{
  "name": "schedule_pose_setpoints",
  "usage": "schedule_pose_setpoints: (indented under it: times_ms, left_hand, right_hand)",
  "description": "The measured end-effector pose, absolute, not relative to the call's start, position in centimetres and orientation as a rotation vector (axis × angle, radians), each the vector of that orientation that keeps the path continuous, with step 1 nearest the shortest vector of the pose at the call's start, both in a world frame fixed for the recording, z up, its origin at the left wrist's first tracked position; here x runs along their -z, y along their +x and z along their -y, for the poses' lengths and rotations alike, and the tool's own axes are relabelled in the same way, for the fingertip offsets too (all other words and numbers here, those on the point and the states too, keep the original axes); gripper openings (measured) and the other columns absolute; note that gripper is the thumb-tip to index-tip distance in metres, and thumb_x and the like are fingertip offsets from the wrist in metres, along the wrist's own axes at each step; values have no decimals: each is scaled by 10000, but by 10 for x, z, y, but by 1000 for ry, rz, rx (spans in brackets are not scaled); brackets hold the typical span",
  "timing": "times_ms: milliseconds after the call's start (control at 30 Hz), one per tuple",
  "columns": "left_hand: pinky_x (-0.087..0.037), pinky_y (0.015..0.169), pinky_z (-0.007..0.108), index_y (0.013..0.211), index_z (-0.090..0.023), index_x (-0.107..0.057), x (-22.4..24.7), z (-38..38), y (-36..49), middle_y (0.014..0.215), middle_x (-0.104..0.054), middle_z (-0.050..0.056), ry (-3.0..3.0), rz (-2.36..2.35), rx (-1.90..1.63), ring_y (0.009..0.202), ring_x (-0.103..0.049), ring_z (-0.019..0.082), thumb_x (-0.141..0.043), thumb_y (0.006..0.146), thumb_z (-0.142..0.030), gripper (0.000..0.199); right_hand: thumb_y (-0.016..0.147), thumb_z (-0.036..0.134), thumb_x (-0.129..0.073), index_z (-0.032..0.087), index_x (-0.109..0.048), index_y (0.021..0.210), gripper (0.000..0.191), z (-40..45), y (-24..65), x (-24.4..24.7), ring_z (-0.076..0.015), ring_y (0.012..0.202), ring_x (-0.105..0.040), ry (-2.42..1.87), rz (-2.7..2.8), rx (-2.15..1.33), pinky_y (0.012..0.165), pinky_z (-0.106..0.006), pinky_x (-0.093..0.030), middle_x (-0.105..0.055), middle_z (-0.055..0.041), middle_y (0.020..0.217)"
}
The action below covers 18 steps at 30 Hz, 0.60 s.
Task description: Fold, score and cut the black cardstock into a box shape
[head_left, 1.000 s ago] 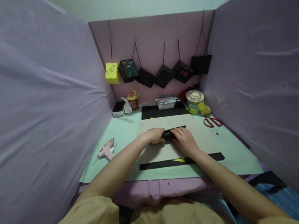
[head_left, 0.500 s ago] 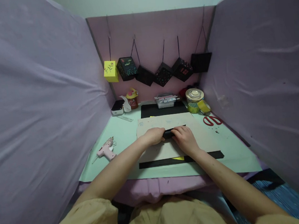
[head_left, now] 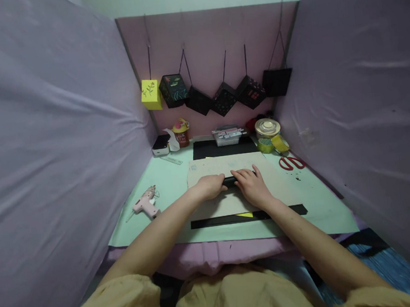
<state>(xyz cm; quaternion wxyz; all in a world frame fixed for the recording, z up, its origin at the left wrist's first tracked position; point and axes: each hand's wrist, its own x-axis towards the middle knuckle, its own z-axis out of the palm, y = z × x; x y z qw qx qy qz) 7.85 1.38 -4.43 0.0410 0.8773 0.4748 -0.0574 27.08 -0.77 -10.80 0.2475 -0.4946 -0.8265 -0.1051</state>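
From afar I see the right hand (head_left: 251,187) newly splayed across the black paper (head_left: 230,181) above the board (head_left: 208,209); the left hand (head_left: 211,187) stays clamped on its left end; I judge this pressing, not gripping.

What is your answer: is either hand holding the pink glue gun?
No: the pink glue gun lies on the pale green sheet, while the left hand and right hand are at the black piece.

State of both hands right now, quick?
Left hand: closed on one end of the black piece.
Right hand: fingers spread over the other end; whether it grips can't be told.
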Motion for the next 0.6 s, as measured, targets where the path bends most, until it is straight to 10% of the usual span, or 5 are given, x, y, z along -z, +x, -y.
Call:
schedule_pose_setpoints:
  times_ms: [600]
  left_hand:
    - [-478,755,327,1135,-169,-562,44,-33,77,1116,-693,135,2691,-1368,196,995,-659,285,-385,942,-522,439]
  right_hand:
    - [936,194,-479,194,-630,1178,285,0,263,111,-260,1082,-503,-1155,2218,209,955,-399,-411,-626,-103,1157]
